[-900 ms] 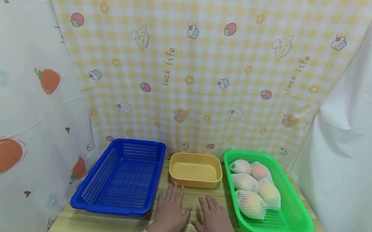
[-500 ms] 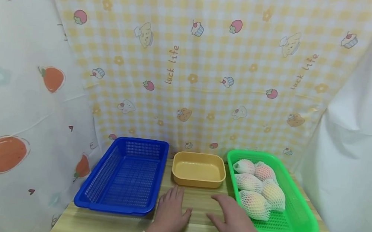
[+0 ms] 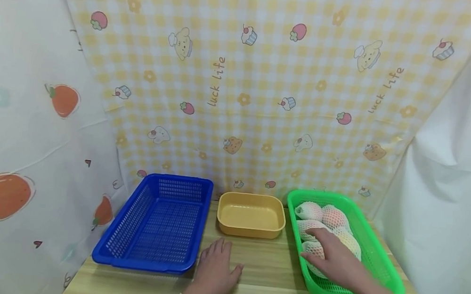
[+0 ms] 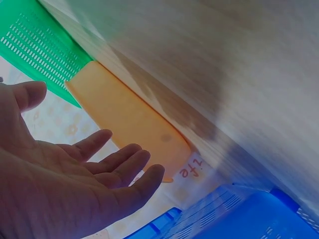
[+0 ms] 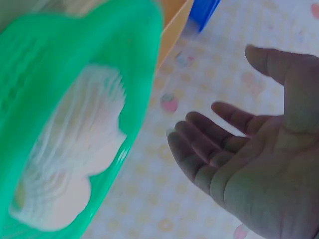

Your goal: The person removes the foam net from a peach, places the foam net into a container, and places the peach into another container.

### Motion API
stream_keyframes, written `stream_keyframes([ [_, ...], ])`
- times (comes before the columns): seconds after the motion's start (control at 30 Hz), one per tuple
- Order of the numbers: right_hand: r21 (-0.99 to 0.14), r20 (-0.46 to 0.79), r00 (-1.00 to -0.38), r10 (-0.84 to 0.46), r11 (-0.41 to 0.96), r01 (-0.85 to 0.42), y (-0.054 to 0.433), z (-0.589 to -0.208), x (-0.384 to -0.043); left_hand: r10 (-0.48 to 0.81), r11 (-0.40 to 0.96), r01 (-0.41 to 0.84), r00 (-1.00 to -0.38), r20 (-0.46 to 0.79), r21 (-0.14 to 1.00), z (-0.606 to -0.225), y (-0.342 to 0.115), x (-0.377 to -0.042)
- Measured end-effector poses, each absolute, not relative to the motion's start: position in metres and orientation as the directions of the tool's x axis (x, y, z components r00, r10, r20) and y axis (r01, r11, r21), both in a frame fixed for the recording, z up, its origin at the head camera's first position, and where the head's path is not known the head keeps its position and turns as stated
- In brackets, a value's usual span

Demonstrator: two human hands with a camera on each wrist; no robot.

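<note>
My right hand (image 3: 337, 261) hovers over the green basket (image 3: 388, 280), thumb and fingers spread apart with nothing between them. Beneath it lie several round fruits in white foam nets; the nearest fruit (image 3: 312, 250) is partly hidden by the hand. A netted fruit (image 3: 310, 211) and a redder one (image 3: 335, 217) show at the basket's far end. In the right wrist view the palm (image 5: 269, 184) faces the basket, apart from the netted fruit (image 5: 82, 119). My left hand (image 3: 215, 273) stays low over the table in front of the yellow tray (image 3: 249, 231), fingers relaxed and holding nothing.
A blue basket (image 3: 151, 266) with perforated walls stands at the left, close to the left hand. The yellow tray sits between the two baskets at the back. Behind the wooden table (image 3: 260, 286) hangs a checked cloth (image 3: 264, 74).
My right hand has lifted from the table beside the left hand and moved right, over the green basket, its thumb spreading from the fingers. The left hand has stayed nearly still.
</note>
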State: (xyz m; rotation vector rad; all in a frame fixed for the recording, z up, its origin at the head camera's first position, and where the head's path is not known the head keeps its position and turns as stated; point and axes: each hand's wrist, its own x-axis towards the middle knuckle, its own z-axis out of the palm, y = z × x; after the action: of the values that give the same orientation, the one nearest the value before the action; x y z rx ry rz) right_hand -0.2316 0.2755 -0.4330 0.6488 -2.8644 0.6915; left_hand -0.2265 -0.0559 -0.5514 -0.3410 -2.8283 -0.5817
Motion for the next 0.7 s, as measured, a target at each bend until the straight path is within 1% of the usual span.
stream_keyframes([
  [0.23, -0.339, 0.171, -0.881, -0.441, 0.813, -0.473, 0.307, -0.446, -0.25, 0.181, 0.888, 0.265, -0.953, 0.245, 0.376, -0.551, -0.055, -0.228],
  [0.43, -0.307, 0.099, -0.893, -0.438, 0.84, -0.447, 0.322, -0.458, -0.256, 0.184, 0.879, 0.266, -0.955, 0.234, 0.396, -0.549, -0.053, -0.228],
  [0.7, -0.241, 0.054, -0.901, -0.429, 0.87, -0.429, 0.329, -0.467, -0.265, 0.198, 0.864, 0.275, -0.956, 0.216, 0.422, -0.547, -0.052, -0.229],
])
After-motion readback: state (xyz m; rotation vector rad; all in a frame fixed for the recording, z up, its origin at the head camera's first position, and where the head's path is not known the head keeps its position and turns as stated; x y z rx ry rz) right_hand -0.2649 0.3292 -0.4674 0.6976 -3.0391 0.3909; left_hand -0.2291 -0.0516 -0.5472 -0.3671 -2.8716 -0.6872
